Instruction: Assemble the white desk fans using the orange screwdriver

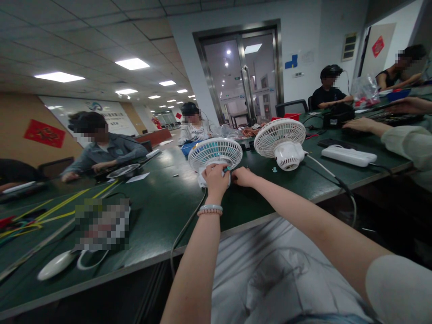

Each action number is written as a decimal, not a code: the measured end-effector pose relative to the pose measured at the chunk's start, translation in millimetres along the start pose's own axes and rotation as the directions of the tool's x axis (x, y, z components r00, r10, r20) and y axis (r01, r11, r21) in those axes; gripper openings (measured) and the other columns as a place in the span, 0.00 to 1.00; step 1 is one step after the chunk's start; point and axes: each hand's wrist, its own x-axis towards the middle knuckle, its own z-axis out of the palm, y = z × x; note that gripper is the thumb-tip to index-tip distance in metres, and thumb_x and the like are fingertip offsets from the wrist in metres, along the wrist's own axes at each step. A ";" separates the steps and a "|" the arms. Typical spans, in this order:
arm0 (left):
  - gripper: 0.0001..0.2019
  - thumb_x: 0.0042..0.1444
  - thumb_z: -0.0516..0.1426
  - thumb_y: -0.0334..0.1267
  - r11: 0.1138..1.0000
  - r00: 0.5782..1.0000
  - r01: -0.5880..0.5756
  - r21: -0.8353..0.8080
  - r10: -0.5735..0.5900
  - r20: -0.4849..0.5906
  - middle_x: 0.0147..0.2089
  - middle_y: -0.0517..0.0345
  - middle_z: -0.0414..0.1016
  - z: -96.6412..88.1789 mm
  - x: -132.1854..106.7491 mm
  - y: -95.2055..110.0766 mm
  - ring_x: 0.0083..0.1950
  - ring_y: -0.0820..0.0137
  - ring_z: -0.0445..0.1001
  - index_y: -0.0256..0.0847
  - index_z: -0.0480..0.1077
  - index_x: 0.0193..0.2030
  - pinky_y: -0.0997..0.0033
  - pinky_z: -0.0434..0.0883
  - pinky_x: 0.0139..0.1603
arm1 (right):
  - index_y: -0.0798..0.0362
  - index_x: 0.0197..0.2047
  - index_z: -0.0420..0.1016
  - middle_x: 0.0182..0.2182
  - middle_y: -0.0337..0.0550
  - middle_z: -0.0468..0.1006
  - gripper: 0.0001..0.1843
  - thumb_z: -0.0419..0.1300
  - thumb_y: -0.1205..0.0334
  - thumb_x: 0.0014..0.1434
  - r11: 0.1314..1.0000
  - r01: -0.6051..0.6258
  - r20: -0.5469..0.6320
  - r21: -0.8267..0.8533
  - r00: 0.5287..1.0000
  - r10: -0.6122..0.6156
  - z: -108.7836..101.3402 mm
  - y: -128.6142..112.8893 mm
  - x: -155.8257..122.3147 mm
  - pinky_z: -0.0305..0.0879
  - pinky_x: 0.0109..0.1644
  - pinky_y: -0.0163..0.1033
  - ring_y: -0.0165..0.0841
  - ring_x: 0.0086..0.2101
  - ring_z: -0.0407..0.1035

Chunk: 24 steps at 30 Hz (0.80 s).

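A small white electric fan [216,150] with a round grille stands on the green table, its back towards me. My left hand [217,179] is closed over the fan's rear housing, hiding most of it. A small teal piece [227,169] shows beside the left fingers. Just right of the housing, my right hand [245,177] has its fingers curled in; whatever they hold is hidden. Another white fan [280,143] is further right, with its vented motor housing facing me. A small light-blue bit [274,169] lies below it.
A white power strip [349,155] lies to the right, near another person's hand [362,125]. On the left are yellow straps [64,204] and a white rounded object [56,264]. Cables hang over the table's front edge. Several people sit around the table.
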 end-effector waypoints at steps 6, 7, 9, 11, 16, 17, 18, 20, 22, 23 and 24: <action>0.11 0.48 0.56 0.37 1.000 1.000 -0.004 0.000 0.004 -0.010 0.42 0.56 0.74 0.8 0.0 -1.2 0.52 0.61 0.62 0.47 0.71 0.40 0.55 0.52 0.52 | 0.55 0.33 0.74 0.32 0.47 0.77 0.09 0.54 0.66 0.50 0.995 0.025 -0.137 0.094 0.991 -0.012 4.8 4.3 3.8 0.63 0.39 0.35 0.35 0.35 0.70; 0.11 0.48 0.56 0.37 1.000 1.000 -0.004 0.000 0.004 -0.013 0.42 0.57 0.74 1.1 0.0 -1.5 0.52 0.61 0.62 0.47 0.71 0.40 0.55 0.52 0.52 | 0.55 0.32 0.74 0.31 0.46 0.77 0.08 0.54 0.66 0.50 0.993 0.021 -0.161 0.114 0.987 -0.003 5.5 4.8 4.7 0.62 0.39 0.35 0.35 0.34 0.70; 0.11 0.48 0.56 0.37 1.000 1.000 -0.005 -0.002 0.005 -0.016 0.41 0.57 0.74 1.5 -0.1 -1.9 0.52 0.61 0.62 0.47 0.71 0.40 0.55 0.52 0.51 | 0.55 0.29 0.74 0.29 0.46 0.77 0.07 0.55 0.67 0.48 0.988 0.012 -0.212 0.155 0.977 0.021 6.2 5.3 6.2 0.62 0.38 0.34 0.34 0.33 0.70; 0.11 0.48 0.56 0.37 1.000 1.000 -0.003 -0.002 0.003 -0.014 0.42 0.57 0.74 1.7 -0.1 -2.0 0.52 0.60 0.62 0.47 0.71 0.40 0.55 0.52 0.51 | 0.56 0.29 0.74 0.28 0.45 0.77 0.06 0.56 0.67 0.47 0.981 0.005 -0.264 0.196 0.963 0.048 6.2 5.9 7.2 0.62 0.37 0.34 0.33 0.32 0.70; 0.10 0.49 0.55 0.37 1.000 1.000 0.006 -0.001 -0.006 0.000 0.41 0.57 0.75 0.9 -0.2 -1.2 0.52 0.60 0.61 0.47 0.70 0.40 0.55 0.52 0.51 | 0.55 0.36 0.74 0.30 0.42 0.77 0.11 0.54 0.70 0.50 0.952 0.021 -0.400 0.306 0.910 0.109 4.6 9.1 8.6 0.63 0.40 0.35 0.32 0.33 0.70; 0.10 0.49 0.55 0.37 1.000 1.000 0.008 0.000 -0.008 0.003 0.41 0.57 0.75 0.8 -0.3 -1.0 0.52 0.60 0.61 0.47 0.70 0.40 0.54 0.52 0.51 | 0.54 0.38 0.75 0.32 0.42 0.78 0.13 0.53 0.72 0.50 0.947 0.034 -0.424 0.319 0.899 0.111 4.2 10.0 9.0 0.62 0.42 0.35 0.32 0.34 0.70; 0.10 0.49 0.55 0.38 1.000 1.000 0.011 0.000 -0.011 0.006 0.41 0.56 0.75 0.6 -0.3 -0.9 0.52 0.59 0.61 0.47 0.70 0.40 0.54 0.52 0.51 | 0.54 0.38 0.75 0.34 0.42 0.78 0.14 0.52 0.73 0.51 0.943 0.045 -0.443 0.329 0.890 0.113 3.7 10.9 9.4 0.62 0.45 0.35 0.32 0.36 0.70; 0.10 0.50 0.55 0.38 1.000 1.000 0.018 0.000 -0.018 0.013 0.41 0.56 0.74 0.4 -0.2 -0.8 0.53 0.59 0.61 0.46 0.70 0.40 0.54 0.52 0.51 | 0.53 0.37 0.76 0.37 0.42 0.78 0.14 0.51 0.73 0.52 0.935 0.053 -0.468 0.351 0.875 0.126 2.8 11.9 10.2 0.61 0.47 0.35 0.32 0.39 0.70; 0.10 0.50 0.55 0.38 1.000 1.000 0.020 -0.003 -0.020 0.014 0.42 0.55 0.74 0.2 -0.1 -0.8 0.53 0.59 0.61 0.46 0.70 0.40 0.54 0.52 0.51 | 0.54 0.36 0.76 0.36 0.42 0.78 0.13 0.52 0.72 0.53 0.920 0.059 -0.485 0.389 0.862 0.150 2.1 11.9 10.6 0.61 0.47 0.35 0.32 0.39 0.70; 0.10 0.50 0.55 0.38 1.000 1.000 0.019 -0.004 -0.019 0.014 0.42 0.55 0.74 0.0 0.0 -0.8 0.52 0.59 0.61 0.46 0.70 0.40 0.54 0.52 0.51 | 0.54 0.36 0.76 0.35 0.42 0.78 0.12 0.52 0.71 0.53 0.909 0.065 -0.494 0.412 0.854 0.163 1.8 11.5 10.6 0.62 0.46 0.35 0.31 0.37 0.70; 0.10 0.49 0.55 0.38 1.000 1.000 0.018 -0.005 -0.018 0.013 0.42 0.55 0.74 -0.1 0.0 -0.8 0.52 0.59 0.61 0.46 0.70 0.40 0.54 0.52 0.51 | 0.54 0.36 0.76 0.34 0.42 0.78 0.11 0.53 0.71 0.53 0.896 0.074 -0.503 0.437 0.846 0.176 1.5 10.9 10.5 0.63 0.45 0.34 0.31 0.36 0.71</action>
